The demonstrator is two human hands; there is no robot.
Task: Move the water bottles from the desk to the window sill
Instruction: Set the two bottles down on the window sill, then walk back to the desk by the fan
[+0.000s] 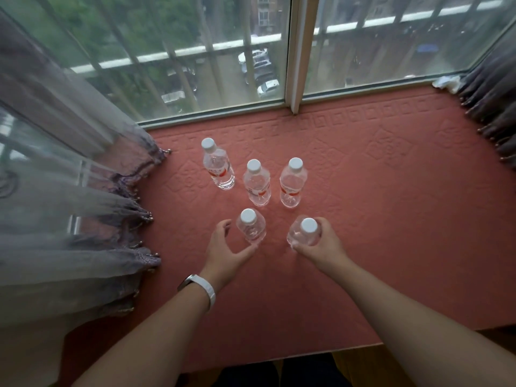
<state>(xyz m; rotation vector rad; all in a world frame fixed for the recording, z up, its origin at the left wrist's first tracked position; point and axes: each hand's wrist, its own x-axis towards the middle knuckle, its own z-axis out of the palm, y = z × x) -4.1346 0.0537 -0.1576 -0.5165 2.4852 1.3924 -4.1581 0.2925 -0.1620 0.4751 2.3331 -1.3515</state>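
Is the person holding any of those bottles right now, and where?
The right hand grips the front right bottle around its body. The left hand is open beside the front left bottle.

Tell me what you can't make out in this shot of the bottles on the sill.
Head view only:
- Desk: outside the frame.
- Print on back-left bottle: too small.
- White object, far right corner: blurred and small.
- Left hand against near-left bottle: contact unclear, the clear base overlaps the thumb.
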